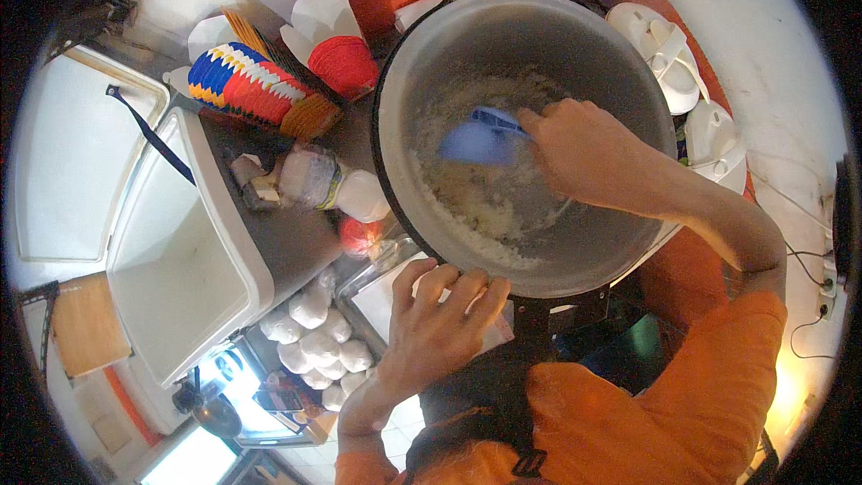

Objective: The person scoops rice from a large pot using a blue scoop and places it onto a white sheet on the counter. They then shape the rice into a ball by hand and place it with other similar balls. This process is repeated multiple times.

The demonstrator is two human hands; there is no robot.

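Observation:
A large round metal pot or drum (606, 47) stands before me, with whitish, crumbly residue (485, 242) over its bottom. My right hand (582, 151) reaches inside from the right, closed around the edge or handle of a blue plastic scoop or scraper (475, 141), which is blurred. The blue tool lies close over the residue; whether it touches cannot be told. My left hand (444, 316) rests with its fingertips on the near rim, left of the middle, and its fingers are spread.
An open white chest cooler (188, 249) stands at the left. Several white wrapped bundles (320, 347) lie below it. Patterned paper decorations (249, 84), a plastic jar (310, 178) and a red bag (360, 236) sit left of the pot. White sandal-like items (663, 57) are at the right.

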